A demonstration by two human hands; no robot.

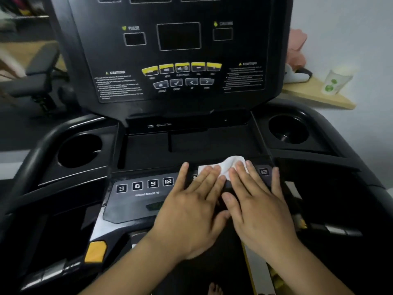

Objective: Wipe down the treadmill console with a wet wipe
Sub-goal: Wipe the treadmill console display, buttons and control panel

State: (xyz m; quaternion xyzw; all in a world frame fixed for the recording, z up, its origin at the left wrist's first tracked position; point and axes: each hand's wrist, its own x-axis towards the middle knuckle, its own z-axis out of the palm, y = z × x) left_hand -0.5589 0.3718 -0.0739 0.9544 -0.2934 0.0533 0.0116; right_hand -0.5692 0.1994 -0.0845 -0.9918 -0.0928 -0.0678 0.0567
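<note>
Pressing flat, both hands, left and right, pin the wipe on the console's lower panel, 6 o'clock of the screen; best kept spread, sweeping toward 9 o'clock keys.

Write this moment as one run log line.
left hand: flat on wet wipe | right hand: flat on wipe | place: lower button panel

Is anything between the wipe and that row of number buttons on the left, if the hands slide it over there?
Nothing visible. The wipe lies under the fingers of both hands, and the panel between it and the number buttons is bare. Only the left hand itself lies on that side.
</note>
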